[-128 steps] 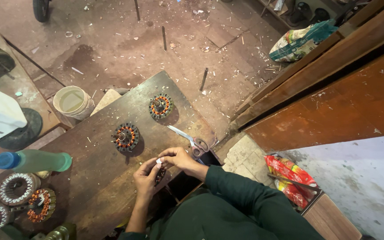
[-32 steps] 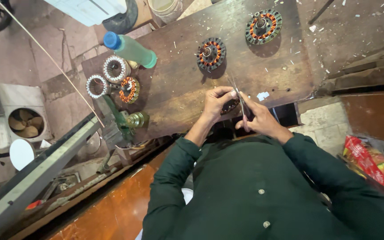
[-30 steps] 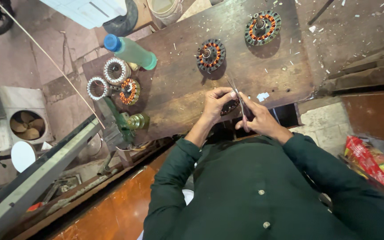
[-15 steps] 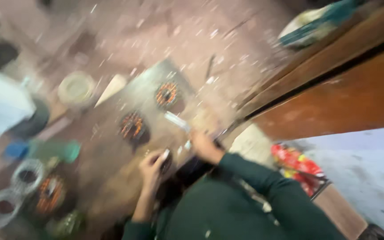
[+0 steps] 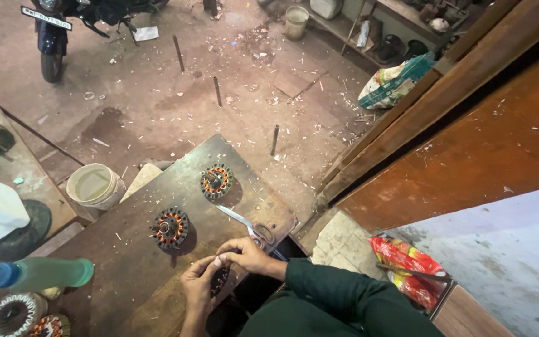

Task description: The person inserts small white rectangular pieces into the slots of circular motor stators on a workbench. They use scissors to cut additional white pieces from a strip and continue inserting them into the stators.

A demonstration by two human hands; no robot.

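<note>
Both our hands meet at the near edge of the dark wooden counter. The left hand and right hand close together around a small round wound stator; only a dark sliver of it shows between the fingers, so we cannot tell which way its face tilts or make out its windings.

Just beyond the right hand lies a pair of scissors. Long axis runs diagonally, blades pointing up-left toward the far stator, handle loops nearest the right hand, touching or almost touching the knuckles; we cannot tell which.

Two more stators lie flat on the counter, faces up: the near stator just up-left of the hands, the far stator toward the counter's far corner.

At the left edge, a green bottle with blue cap lies on its side, cap pointing left. Below it, two further wound rings are cut off by the frame. A cream bucket stands on the floor beside the counter.
</note>
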